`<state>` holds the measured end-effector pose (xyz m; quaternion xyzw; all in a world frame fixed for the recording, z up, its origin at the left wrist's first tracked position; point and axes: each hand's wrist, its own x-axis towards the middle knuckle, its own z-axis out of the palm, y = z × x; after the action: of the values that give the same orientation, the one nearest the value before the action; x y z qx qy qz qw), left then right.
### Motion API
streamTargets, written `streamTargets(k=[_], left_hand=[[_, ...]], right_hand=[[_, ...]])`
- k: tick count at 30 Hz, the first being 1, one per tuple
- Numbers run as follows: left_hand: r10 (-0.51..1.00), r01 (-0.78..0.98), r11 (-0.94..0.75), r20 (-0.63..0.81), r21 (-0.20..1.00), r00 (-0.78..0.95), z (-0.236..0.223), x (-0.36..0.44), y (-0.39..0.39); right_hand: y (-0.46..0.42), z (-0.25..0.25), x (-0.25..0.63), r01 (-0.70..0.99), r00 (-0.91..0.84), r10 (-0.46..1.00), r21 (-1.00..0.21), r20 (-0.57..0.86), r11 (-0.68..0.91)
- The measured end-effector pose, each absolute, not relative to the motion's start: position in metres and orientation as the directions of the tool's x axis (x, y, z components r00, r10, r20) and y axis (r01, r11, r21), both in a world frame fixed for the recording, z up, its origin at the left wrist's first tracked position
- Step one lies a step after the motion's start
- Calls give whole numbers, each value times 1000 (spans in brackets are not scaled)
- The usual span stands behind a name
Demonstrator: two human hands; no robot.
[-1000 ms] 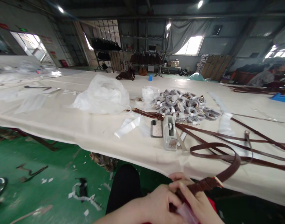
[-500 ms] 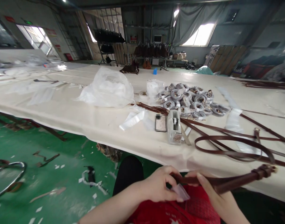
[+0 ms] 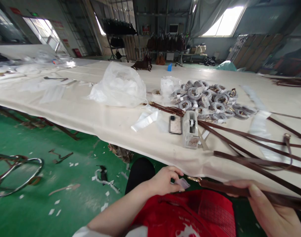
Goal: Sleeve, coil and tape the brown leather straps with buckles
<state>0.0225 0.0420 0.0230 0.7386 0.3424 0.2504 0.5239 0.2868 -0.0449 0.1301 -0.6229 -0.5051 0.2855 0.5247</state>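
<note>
Low in front of the red apron [image 3: 189, 210], my left hand [image 3: 162, 181] pinches a small piece of clear plastic film [image 3: 184, 183]. My right hand [image 3: 266, 204], at the lower right, is closed around a brown leather strap [image 3: 214, 185]. A gold-coloured metal clasp [image 3: 194, 179] at the strap's end points toward my left hand, with a small gap between them. The strap runs off to the right, past my right fingers. More brown straps [image 3: 241, 131] lie on the table just beyond my hands.
A tape dispenser [image 3: 190, 131] stands near the table [image 3: 111, 123] edge, beside a small blurred-out item [image 3: 175, 125]. Behind are a heap of coiled, plastic-wrapped straps [image 3: 218, 98] and a large translucent plastic bag [image 3: 120, 87]. Scraps lie on the green floor [image 3: 86, 184].
My hands have moved apart: the right slid to the right along with the strap, while the left keeps the plastic film. The clasp end now shows between them.
</note>
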Motion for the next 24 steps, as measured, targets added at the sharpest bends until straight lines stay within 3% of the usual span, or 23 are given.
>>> streamTargets(k=[6, 11, 17, 24], left_hand=[[781, 307, -298, 46, 904, 623, 31, 25, 44], [700, 232, -338, 78, 912, 710, 38, 28, 45], [542, 155, -136, -58, 979, 839, 45, 27, 42], [502, 161, 99, -189, 982, 844, 47, 44, 31]], right_hand=[[-40, 116, 286, 389, 276, 959, -920, 69, -46], [-36, 100, 303, 339, 210, 977, -935, -34, -105], [-33, 99, 327, 512, 45, 999, -859, 22, -4], [-27, 104, 309, 491, -162, 987, -868, -3, 78]])
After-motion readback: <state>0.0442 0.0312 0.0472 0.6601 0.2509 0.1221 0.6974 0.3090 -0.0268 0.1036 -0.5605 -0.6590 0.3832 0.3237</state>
